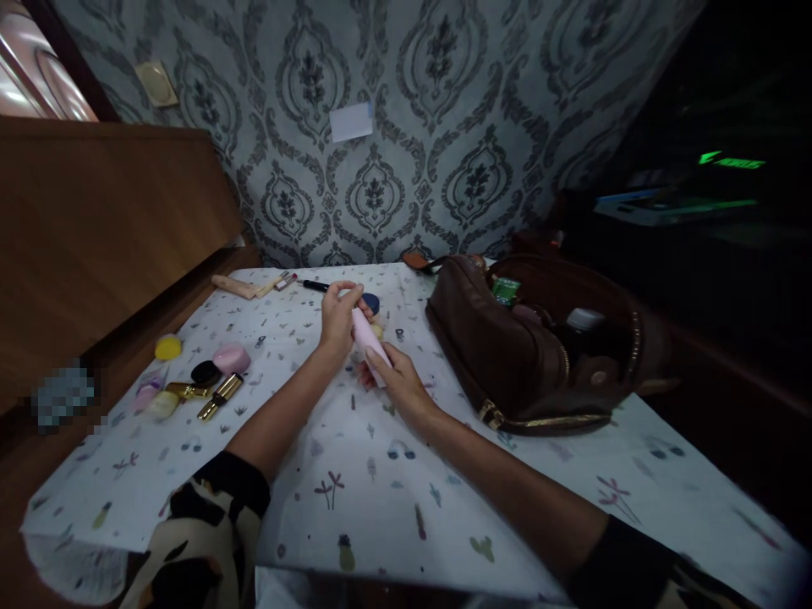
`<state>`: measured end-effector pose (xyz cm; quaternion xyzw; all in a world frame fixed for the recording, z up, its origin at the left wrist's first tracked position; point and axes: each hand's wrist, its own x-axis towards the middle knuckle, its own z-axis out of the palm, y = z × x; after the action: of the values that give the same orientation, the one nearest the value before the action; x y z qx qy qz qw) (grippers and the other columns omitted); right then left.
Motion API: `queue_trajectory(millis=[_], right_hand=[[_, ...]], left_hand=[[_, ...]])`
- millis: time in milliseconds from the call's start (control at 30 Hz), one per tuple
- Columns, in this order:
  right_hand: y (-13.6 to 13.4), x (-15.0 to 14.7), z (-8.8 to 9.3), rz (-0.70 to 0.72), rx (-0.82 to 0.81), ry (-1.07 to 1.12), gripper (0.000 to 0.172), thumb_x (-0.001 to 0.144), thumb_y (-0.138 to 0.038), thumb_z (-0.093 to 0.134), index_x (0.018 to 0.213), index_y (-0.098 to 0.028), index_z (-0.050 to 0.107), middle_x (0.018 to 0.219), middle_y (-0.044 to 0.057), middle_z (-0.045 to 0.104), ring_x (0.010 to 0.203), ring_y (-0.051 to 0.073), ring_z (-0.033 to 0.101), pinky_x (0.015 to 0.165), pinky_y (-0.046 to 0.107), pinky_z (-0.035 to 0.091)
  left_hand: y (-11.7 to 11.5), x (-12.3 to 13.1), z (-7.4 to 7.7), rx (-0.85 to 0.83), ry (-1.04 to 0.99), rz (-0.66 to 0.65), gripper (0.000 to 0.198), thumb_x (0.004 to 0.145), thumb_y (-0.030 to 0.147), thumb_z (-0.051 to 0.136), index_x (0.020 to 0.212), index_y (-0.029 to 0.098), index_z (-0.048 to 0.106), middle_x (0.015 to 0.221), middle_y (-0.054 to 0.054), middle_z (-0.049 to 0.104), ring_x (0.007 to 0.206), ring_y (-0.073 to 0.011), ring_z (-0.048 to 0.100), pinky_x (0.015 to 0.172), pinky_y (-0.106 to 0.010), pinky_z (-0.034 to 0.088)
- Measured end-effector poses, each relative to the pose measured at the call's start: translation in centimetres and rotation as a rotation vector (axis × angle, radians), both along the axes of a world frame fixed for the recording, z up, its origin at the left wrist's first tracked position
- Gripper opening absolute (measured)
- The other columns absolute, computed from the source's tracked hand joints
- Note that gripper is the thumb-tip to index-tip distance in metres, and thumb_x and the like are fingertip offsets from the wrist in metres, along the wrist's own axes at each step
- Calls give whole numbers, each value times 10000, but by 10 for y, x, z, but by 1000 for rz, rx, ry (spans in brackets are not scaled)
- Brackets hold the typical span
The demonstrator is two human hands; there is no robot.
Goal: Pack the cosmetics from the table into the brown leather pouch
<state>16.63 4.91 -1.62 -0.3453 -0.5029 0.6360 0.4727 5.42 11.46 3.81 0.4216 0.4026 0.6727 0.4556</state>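
My right hand (406,385) is wrapped round the lower part of a slim pale pink tube (366,337), which is held at a slant above the table. At the tube's upper end, the fingers of my left hand (341,317) are curled and pinched together; the exact grip there is partly hidden. Just behind my left hand sits a dark blue round lid or jar (371,302). A pale yellow item (376,331) shows partly beside the tube. Past my left knuckles lies a black pen-like stick (315,286).
An open brown leather bag (501,355) stands on the right, with a green packet (506,290) inside. On the left lie a pink egg-shaped item (232,359), a gold and black lipstick (221,397), a yellow round item (168,347) and several other cosmetics. A patterned cloth (381,524) covers the table.
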Motion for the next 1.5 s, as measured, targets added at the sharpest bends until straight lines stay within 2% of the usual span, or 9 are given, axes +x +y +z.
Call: queue_trajectory(millis=[200,333,467,700,900,1000,1100,1300,1500], right_hand=[[-1,-2,-2,-32,17,59,530,741,-658,686,962,-190,570,708,2,640,558,132,587,536,267,472],[7,-2,-6,-105,17,120,607,712,-737,662,964,-197,540,704,14,634,601,172,621,524,289,488],[13,-2,-8,-156,48,118,659,718,-791,604,1010,-202,551,746,37,644,729,214,659,580,310,514],[19,11,-2,-340,68,-45,586,844,-755,447,1070,-233,587,1065,71,649,1069,228,578,869,350,494],[20,20,13,-431,277,4,401,806,-572,630,958,-205,574,956,27,634,941,183,570,852,299,457],[22,20,13,-444,218,43,363,756,-534,674,809,-202,537,761,-24,580,774,147,542,741,269,458],[26,21,9,-481,103,104,377,720,-539,691,792,-204,533,708,-42,564,687,131,530,636,246,448],[30,32,22,-505,92,217,427,742,-581,684,880,-193,569,790,3,673,631,132,588,568,241,469],[28,36,41,-513,37,387,481,658,-591,775,810,-212,520,608,-55,587,523,120,572,474,218,455]], left_hand=[[-11,16,-1,-93,-145,-187,426,688,477,754,792,211,437,551,91,499,448,-64,511,464,-189,415],[-18,22,-8,-219,72,-385,453,640,531,797,745,183,527,531,34,568,386,-103,521,352,-213,371],[-21,23,-16,-262,290,-520,495,743,639,683,742,154,584,459,5,562,250,-88,378,270,-230,243],[-12,15,-8,-31,390,-266,361,720,449,753,773,180,518,611,29,600,533,-114,568,517,-216,456],[-20,11,-2,85,1065,-210,114,775,270,616,846,187,585,672,21,624,601,-150,586,577,-239,425],[-26,19,-7,165,1251,-226,81,773,223,585,841,185,604,801,-32,676,775,-201,637,656,-261,445],[-25,23,-12,115,1129,-394,128,709,170,586,836,172,602,786,-37,682,749,-204,650,639,-265,473],[-18,5,-16,-301,696,-1005,230,695,323,723,783,140,616,636,-14,676,509,-143,628,529,-255,528],[-21,4,-24,-372,634,-1266,428,747,529,744,687,116,652,554,-25,663,412,-112,593,401,-191,469]])
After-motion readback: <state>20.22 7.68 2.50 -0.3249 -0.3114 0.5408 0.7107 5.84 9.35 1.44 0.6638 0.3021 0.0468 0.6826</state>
